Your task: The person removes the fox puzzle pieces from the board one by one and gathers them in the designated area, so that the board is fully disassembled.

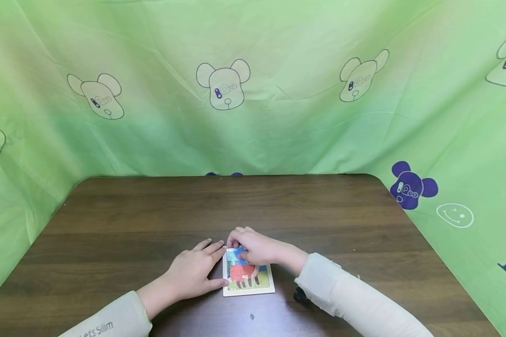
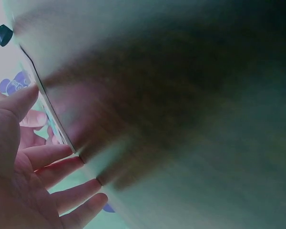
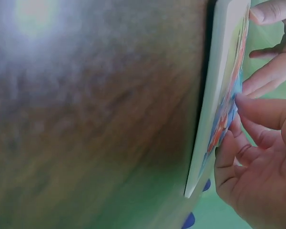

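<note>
A small picture puzzle [image 1: 246,283] in a white frame lies on the table, showing a red animal with dark-tipped legs against blue and yellow. My left hand [image 1: 192,272] rests at its left side, fingers spread; the thumb touches the lower left edge and fingertips reach the upper left corner. In the left wrist view the left-hand fingers [image 2: 62,198] look nearly straight. Over the puzzle's upper part, my right hand [image 1: 257,245] bends its fingers down. The right wrist view has the right thumb and fingers [image 3: 226,152] touching the picture; whether they pinch a piece is hidden.
The brown wooden table [image 1: 152,210] extends away to a green curtain [image 1: 278,140] printed with bear heads. A black object [image 1: 300,296] shows beneath the right wrist. A small dark spot [image 1: 252,317] marks the table in front of the puzzle.
</note>
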Demonstrator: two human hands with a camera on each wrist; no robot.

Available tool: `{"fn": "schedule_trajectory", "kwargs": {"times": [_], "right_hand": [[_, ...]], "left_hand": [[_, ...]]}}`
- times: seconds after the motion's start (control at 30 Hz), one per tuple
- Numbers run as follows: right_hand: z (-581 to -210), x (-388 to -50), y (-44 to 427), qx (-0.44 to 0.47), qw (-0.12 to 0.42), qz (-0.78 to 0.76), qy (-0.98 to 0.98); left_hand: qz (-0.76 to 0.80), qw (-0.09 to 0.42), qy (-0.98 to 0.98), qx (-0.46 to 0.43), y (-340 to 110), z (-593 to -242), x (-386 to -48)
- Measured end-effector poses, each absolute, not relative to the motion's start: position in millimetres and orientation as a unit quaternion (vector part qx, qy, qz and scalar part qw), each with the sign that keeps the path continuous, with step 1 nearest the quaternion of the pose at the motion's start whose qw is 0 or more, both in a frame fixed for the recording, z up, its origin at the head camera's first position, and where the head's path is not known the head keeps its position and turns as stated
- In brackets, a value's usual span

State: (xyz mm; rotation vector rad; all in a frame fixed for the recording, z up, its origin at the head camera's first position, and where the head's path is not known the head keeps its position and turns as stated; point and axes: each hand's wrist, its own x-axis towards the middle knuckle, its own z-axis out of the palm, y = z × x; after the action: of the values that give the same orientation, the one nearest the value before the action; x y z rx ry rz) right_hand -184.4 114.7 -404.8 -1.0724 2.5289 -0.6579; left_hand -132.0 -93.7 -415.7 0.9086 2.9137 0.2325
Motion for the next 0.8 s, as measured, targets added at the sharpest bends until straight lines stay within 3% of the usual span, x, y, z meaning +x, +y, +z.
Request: {"fn": "schedule_trajectory", "kwargs": {"times": [0.4, 0.8], "right_hand": [[-406.9, -188.2, 115.2, -0.382, 0.152, -0.234, 0.881], [-404.1, -190.1, 116.3, -0.367, 0.183, -0.325, 0.852]], "left_hand": [[0.077, 0.04, 0.951, 0.296, -93.8, -416.2, -131.4], [0.076, 0.044, 0.951, 0.296, -93.3, -415.0, -132.4]]}}
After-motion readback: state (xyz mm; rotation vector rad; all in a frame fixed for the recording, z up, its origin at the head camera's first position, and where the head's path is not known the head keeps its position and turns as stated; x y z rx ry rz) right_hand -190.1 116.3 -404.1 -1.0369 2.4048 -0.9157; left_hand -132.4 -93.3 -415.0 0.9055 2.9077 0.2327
